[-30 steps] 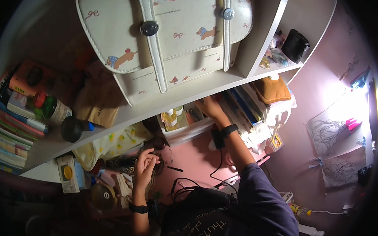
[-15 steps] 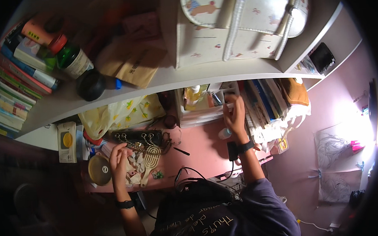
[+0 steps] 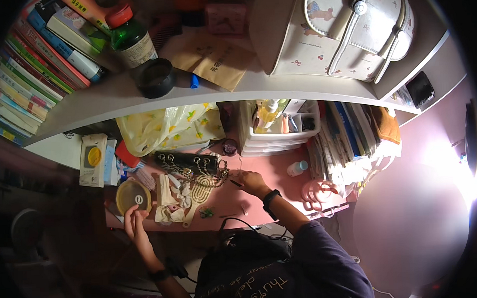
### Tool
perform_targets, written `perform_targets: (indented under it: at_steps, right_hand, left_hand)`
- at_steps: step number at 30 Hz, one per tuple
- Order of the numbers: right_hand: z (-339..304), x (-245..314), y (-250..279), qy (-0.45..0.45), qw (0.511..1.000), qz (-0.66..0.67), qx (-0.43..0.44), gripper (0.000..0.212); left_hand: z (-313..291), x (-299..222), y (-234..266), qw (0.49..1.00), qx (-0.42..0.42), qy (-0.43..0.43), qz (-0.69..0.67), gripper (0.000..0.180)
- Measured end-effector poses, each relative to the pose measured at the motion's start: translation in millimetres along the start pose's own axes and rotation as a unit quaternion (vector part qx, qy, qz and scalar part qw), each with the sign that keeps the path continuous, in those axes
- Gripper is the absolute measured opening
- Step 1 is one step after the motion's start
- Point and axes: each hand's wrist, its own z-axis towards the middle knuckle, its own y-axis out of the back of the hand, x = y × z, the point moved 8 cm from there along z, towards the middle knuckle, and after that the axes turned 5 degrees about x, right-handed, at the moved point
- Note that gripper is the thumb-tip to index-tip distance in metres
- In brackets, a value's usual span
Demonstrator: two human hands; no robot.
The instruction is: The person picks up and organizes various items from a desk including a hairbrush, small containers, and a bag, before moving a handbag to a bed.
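Left hand (image 3: 136,222): loosely open, at the round tub's (image 3: 126,193) edge!
Right hand (image 3: 255,184): down at the black pen (image 3: 237,183), can't tell if gripping!
Bench (image 3: 279,176): pink, black bag (image 3: 185,162) lying there.

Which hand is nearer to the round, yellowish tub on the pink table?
Left. The left hand is at the near edge of the round yellowish tub; contact is unclear. The right hand is farther off, to the tub's right, by a thin black stick.
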Motion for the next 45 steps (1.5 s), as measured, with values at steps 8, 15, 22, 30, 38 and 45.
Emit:
perform_targets:
  at_steps: [8, 15, 22, 30, 38, 45]
  right_hand:
    - [6.3, -9.6, -24.2, 0.002, 1.000, 0.009, -0.023, 0.030]
    - [-20.7, 3.9, 42.8, 0.073, 0.991, 0.057, -0.100, 0.017]
    - [-81.1, 48.6, 169.3, 0.170, 0.948, 0.177, -0.205, 0.009]
    - [-122.3, 31.3, 203.4, 0.141, 0.915, 0.301, -0.231, 0.012]
    - [-132.0, -34.5, 206.2, 0.099, 0.797, 0.510, -0.307, 0.011]
    - [-139.1, -118.0, 233.7, -0.072, 0.703, 0.464, -0.534, 0.019]
  left_hand:
    - [-7.9, 4.3, 7.7, 0.999, -0.001, 0.025, -0.028, 0.020]
    - [12.8, -1.4, -43.7, 0.991, 0.122, 0.029, -0.055, 0.022]
    - [7.1, -31.4, -199.2, 0.904, 0.387, -0.128, 0.131, 0.031]
    - [-26.2, -44.0, -302.7, 0.817, 0.539, -0.145, 0.147, 0.016]
    - [-33.8, -42.1, -341.7, 0.819, 0.562, -0.092, 0.069, 0.018]
    - [-8.5, -42.7, -337.1, 0.860, 0.505, -0.071, 0.005, 0.026]
